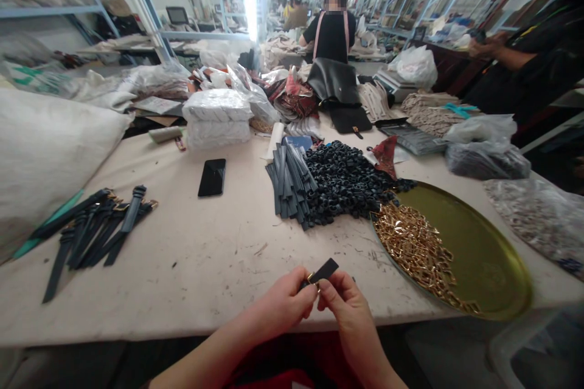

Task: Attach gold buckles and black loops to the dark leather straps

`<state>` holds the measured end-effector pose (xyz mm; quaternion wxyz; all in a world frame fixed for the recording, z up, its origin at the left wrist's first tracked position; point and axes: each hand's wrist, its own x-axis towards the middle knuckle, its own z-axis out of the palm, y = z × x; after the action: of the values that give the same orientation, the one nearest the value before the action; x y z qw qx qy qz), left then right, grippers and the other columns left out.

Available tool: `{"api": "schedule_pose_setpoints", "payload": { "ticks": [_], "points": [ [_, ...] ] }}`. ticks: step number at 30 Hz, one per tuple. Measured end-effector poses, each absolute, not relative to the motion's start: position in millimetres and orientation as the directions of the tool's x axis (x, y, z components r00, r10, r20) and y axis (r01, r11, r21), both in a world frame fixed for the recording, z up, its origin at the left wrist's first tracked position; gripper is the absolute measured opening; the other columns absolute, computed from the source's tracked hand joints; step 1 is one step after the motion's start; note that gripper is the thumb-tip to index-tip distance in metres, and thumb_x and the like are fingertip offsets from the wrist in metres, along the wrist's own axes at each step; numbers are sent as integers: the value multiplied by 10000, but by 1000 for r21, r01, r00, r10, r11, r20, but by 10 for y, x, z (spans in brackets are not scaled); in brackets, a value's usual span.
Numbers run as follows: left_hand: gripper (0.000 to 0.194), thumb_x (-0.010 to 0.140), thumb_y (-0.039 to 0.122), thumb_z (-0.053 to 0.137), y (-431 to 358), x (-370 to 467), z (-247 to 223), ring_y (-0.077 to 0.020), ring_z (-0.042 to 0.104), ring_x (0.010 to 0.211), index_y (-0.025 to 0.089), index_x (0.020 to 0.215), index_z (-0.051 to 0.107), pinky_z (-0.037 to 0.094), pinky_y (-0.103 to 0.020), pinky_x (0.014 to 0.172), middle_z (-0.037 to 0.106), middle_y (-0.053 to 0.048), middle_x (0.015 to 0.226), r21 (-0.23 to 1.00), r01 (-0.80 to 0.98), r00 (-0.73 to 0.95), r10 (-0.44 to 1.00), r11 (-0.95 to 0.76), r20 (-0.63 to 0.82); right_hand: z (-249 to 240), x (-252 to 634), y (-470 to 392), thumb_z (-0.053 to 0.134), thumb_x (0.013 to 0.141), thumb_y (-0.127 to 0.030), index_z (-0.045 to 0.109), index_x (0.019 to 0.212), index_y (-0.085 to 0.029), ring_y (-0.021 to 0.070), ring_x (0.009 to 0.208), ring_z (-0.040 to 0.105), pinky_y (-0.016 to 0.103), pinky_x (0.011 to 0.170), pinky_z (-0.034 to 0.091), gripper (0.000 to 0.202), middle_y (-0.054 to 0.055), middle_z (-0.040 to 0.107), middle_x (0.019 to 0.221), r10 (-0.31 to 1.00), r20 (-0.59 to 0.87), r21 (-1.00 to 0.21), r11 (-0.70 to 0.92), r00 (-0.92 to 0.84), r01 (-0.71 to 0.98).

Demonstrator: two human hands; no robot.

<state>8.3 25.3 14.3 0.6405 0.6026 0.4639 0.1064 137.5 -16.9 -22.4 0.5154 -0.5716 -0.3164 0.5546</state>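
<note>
My left hand (294,295) and my right hand (344,298) meet at the table's front edge, fingers closed on a short dark strap (325,270) with a gold buckle (311,278) between them. The strap's flat end points up and right. Beyond my hands lie a stack of flat dark straps (287,185) and a heap of small dark loops (347,179). Many gold buckles (415,249) cover the left part of a round gold tray (488,255) at the right. At the left, several dark straps with buckles (104,225) lie in a loose pile.
A black phone (212,177) lies on the pale table (196,261). Farther back are plastic-wrapped bundles (218,118), a black bag (335,88) and a white sack (50,158) at left. One person (333,33) stands beyond the table, another (524,67) at the right.
</note>
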Motion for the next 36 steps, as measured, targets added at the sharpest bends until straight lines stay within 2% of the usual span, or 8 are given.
{"api": "schedule_pose_setpoints", "payload": {
  "ticks": [3,8,14,19,23,27,31,36],
  "points": [
    [266,836,379,309,251,66,149,-68,328,427,167,765,455,257,-194,419,409,62,529,871,388,559,674,302,-483,-210,1396,-171,559,766,-372,566,779,-187,99,579,457,230,594,386,186,-37,530,619,932,-341,-916,-301,123,-264],
    [259,816,382,357,246,66,146,-60,339,429,160,751,472,258,-187,430,438,59,531,877,358,563,676,321,-476,-236,1415,-161,544,773,-358,553,755,-173,100,593,449,238,603,386,187,-26,523,640,925,-379,-881,-346,42,-323],
    [298,796,425,349,257,86,152,-56,323,392,158,744,474,250,-186,401,443,58,523,849,320,542,654,420,-528,-204,1423,-137,552,746,-400,527,741,-176,118,592,467,253,613,388,226,-25,526,614,931,-346,-929,-322,120,-183],
    [263,785,416,360,244,109,63,-60,314,374,177,707,434,246,-189,382,443,63,502,848,303,511,677,435,-530,-157,1414,-103,574,703,-431,515,697,-181,137,581,492,267,596,402,257,-17,537,597,935,-325,-945,-314,138,-95],
    [252,794,377,356,225,116,6,-69,335,403,185,638,406,266,-196,414,424,66,485,861,351,460,734,368,-500,-187,1418,-73,630,648,-420,531,706,-183,134,572,490,255,559,391,264,-16,548,619,949,-285,-958,-284,136,-29],
    [262,795,323,364,207,90,38,-85,387,506,169,604,457,292,-207,506,425,55,515,867,450,450,784,214,-428,-189,1461,-42,620,661,-411,556,702,-172,113,528,449,246,530,372,251,-32,514,577,935,-354,-935,-353,24,-32],
    [253,795,305,351,195,47,70,-98,407,555,163,653,504,290,-211,515,455,41,582,856,470,481,751,215,-453,-133,1478,-49,613,675,-393,564,701,-163,115,544,458,250,547,385,236,-31,514,575,902,-431,-900,-432,-20,-66],
    [284,809,314,316,205,34,77,-103,403,541,163,660,506,281,-215,511,467,34,577,838,503,492,727,212,-479,-94,1446,-119,617,680,-301,582,799,-162,129,627,497,253,592,401,186,4,585,716,900,-429,-888,-436,-78,-148]
  ]
}}
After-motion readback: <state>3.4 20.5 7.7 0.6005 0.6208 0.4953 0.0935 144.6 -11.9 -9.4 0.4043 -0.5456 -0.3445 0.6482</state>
